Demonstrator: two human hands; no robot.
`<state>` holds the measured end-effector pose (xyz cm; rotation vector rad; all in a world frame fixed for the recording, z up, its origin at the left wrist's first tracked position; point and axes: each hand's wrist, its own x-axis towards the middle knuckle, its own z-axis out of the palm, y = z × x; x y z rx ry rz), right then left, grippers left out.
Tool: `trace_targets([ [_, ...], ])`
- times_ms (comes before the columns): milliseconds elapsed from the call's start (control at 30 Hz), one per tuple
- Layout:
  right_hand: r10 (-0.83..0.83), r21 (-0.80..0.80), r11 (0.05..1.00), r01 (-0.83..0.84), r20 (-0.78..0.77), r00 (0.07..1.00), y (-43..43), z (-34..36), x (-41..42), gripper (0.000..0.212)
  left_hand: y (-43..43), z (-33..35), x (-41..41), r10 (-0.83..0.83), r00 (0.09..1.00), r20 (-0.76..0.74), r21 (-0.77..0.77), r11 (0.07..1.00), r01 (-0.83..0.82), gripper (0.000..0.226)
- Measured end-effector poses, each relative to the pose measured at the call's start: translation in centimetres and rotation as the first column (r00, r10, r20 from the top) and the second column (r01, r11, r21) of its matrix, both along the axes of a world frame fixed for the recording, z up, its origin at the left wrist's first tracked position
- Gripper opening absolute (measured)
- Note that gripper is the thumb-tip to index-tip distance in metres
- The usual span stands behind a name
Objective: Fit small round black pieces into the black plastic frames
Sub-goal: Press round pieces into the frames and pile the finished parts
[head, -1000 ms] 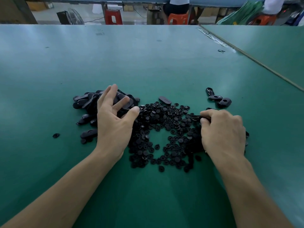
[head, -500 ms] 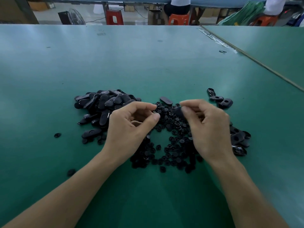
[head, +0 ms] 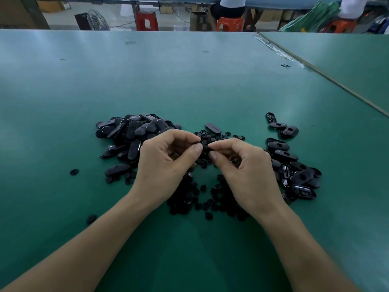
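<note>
My left hand (head: 168, 165) and my right hand (head: 246, 171) meet fingertip to fingertip above the heap of small round black pieces (head: 202, 194). Between their thumbs and forefingers they pinch one small black part (head: 204, 147), mostly hidden by the fingers, so I cannot tell frame from round piece. A pile of oval black frames (head: 130, 133) lies to the left. Another pile of frames with round holes (head: 299, 171) lies to the right.
All this lies on a green table (head: 189, 81). A single frame (head: 213, 127) lies behind the heap and three more frames (head: 282, 126) at the far right. Stray round pieces (head: 74, 172) lie to the left. A seam (head: 336, 85) joins a second table. People sit on orange stools (head: 229, 24) beyond.
My left hand left the frame pile and my right hand left the right pile. Both rose and came together over the heap, fingertips now touching around the part.
</note>
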<state>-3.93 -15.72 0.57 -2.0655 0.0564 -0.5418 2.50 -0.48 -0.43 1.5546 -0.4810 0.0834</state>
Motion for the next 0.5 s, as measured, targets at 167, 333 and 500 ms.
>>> trace_targets([
  [167,-0.058,0.042,0.998,0.056,0.041,0.997,0.08,0.29,-0.04,0.016,-0.03,-0.17,0.12,-0.014,1.0,-0.002,0.012,1.0,0.014,0.011],
  [333,-0.205,-0.289,0.941,0.175,-0.077,0.976,-0.55,-0.01,-0.15,0.018,-0.06,-0.43,0.46,0.026,1.0,-0.006,0.014,1.0,-0.026,0.019],
  [500,-0.254,-0.504,0.853,0.131,-0.183,0.95,-0.27,0.21,-0.33,0.016,0.05,-0.48,0.55,0.063,0.998,0.023,0.024,0.998,-0.064,0.016],
])
